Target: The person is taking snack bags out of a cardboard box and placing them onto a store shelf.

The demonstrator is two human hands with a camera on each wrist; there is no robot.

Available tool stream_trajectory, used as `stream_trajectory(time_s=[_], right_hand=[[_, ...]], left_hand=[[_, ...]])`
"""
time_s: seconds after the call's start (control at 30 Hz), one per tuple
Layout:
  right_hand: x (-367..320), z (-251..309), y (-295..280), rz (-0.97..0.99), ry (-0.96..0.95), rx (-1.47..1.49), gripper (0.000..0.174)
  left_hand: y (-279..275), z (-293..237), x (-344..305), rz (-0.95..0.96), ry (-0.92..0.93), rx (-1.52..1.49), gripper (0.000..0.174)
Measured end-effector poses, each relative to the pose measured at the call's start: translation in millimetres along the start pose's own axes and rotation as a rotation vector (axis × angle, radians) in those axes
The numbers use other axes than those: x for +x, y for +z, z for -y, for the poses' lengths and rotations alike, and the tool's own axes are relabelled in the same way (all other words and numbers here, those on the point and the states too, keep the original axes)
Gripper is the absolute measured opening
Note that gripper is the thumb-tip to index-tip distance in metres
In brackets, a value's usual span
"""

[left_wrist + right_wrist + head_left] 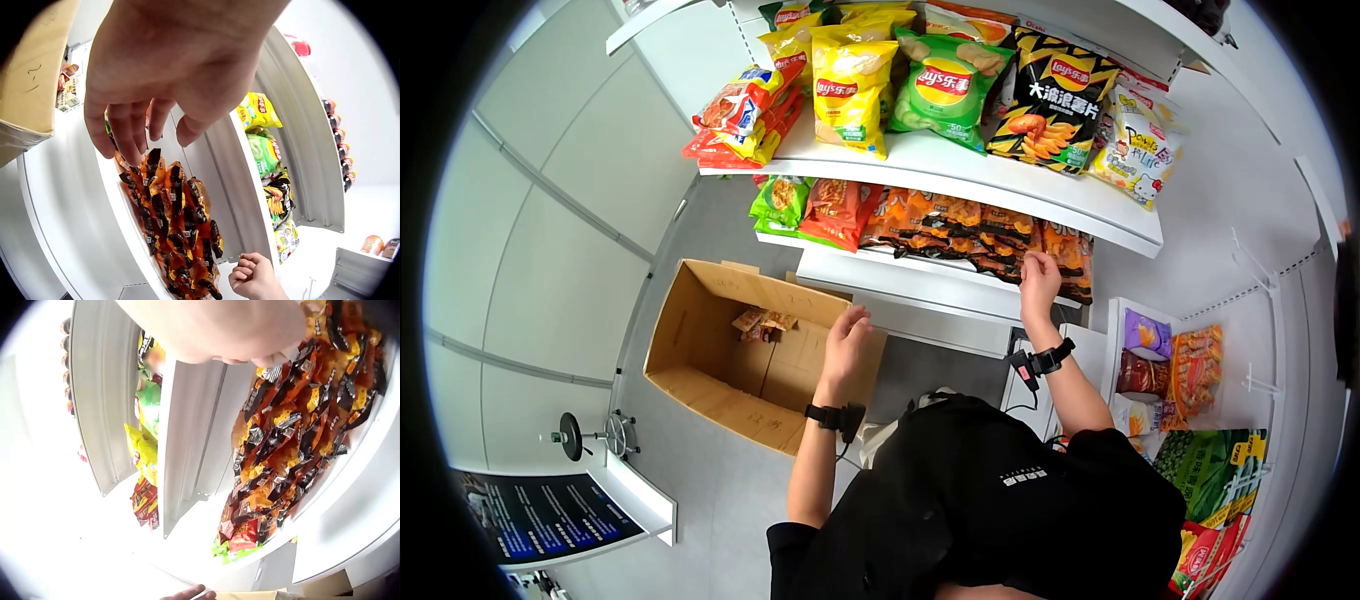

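Note:
My left hand [847,345] hangs beside the cardboard box [765,290], its fingers loosely bent around nothing. In the left wrist view the same hand [169,69] overlaps the far end of the shelf of snack packets. My right hand [1040,285] is at the right part of the rows of orange-and-black snack packets [945,222], fingers loosely curled. From the left wrist, that right hand [255,276] shows close beside the packets with nothing visible in it. The right wrist view shows its bent fingers [275,357] close over the packets [281,450], fingertips partly hidden.
Small packets [762,322] lie inside the box. Green and red bags [835,208] stand left of the orange rows. The upper shelf [940,160] overhangs them, holding chip bags [945,85]. More snacks [1195,375] fill a rack on the right. A wheeled stand [618,432] is at the left.

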State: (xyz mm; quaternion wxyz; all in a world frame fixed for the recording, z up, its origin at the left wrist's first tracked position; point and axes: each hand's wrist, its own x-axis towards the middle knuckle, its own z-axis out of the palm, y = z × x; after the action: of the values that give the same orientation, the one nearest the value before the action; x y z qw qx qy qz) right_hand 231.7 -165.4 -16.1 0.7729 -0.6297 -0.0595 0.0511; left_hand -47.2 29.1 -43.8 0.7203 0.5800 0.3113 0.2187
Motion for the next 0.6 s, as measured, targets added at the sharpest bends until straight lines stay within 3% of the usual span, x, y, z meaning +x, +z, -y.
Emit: stream_trajectory(time_s=[0.23, 0.6], right_hand=[[-26.2, -5.1, 25.3, 0.066, 0.033, 0.101, 0.009], [-59.7, -30.4, 81.7, 0.223, 0.185, 0.018, 0.007]], left_hand=[[-23.8, 2.2, -13.8, -0.120, -0.037, -0.024, 0.032], [-95.4, 26.9, -44.2, -0.319, -0.111, 0.000, 0.032]])
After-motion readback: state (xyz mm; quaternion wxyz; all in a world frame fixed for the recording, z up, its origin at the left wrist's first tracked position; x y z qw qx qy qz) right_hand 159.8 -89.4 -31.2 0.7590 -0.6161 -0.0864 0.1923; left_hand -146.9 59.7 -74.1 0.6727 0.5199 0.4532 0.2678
